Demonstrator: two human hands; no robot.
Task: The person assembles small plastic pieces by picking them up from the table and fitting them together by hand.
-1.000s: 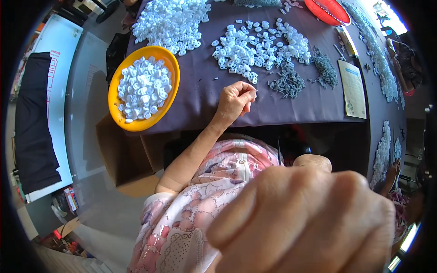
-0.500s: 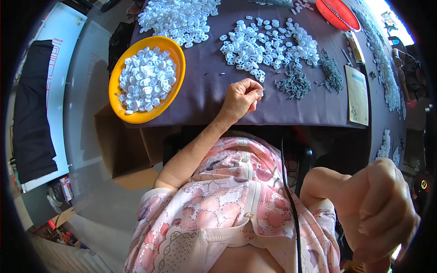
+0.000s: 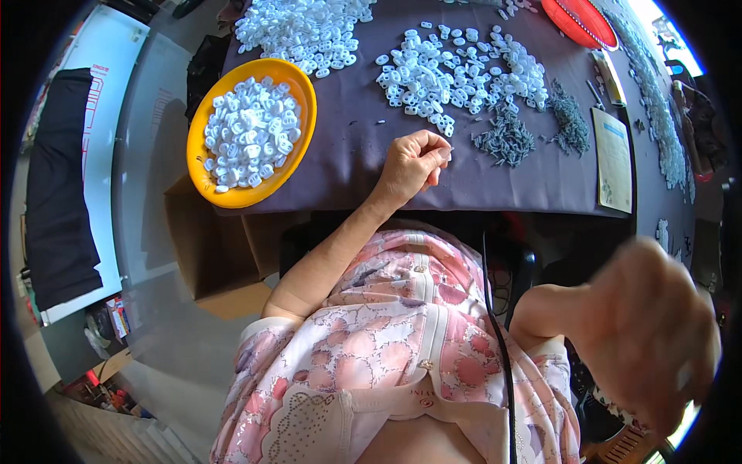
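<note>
My left hand (image 3: 411,168) is over the front of the cloth-covered table, thumb and forefinger pinched. A tiny pale piece (image 3: 450,149) shows at the fingertips; its kind is too small to tell. Raised at the lower right, close to the camera, my right hand (image 3: 645,340) is curled and blurred by motion. What it holds, if anything, cannot be made out. Just beyond my left hand lies a loose pile of small white plastic parts with holes (image 3: 425,76). To its right are two heaps of small grey-green pieces, a nearer one (image 3: 504,139) and a farther one (image 3: 570,120).
A yellow oval basin (image 3: 196,166) full of white parts sits at the table's left edge. A bigger white heap (image 3: 301,35) lies behind it. A red basket (image 3: 576,23) stands far right, above a pale booklet (image 3: 613,158). An open cardboard box (image 3: 205,247) is below the table.
My right hand has shifted slightly upward and now looks more blurred. My left hand keeps its pinch in nearly the same place. The whole view has shifted slightly.
</note>
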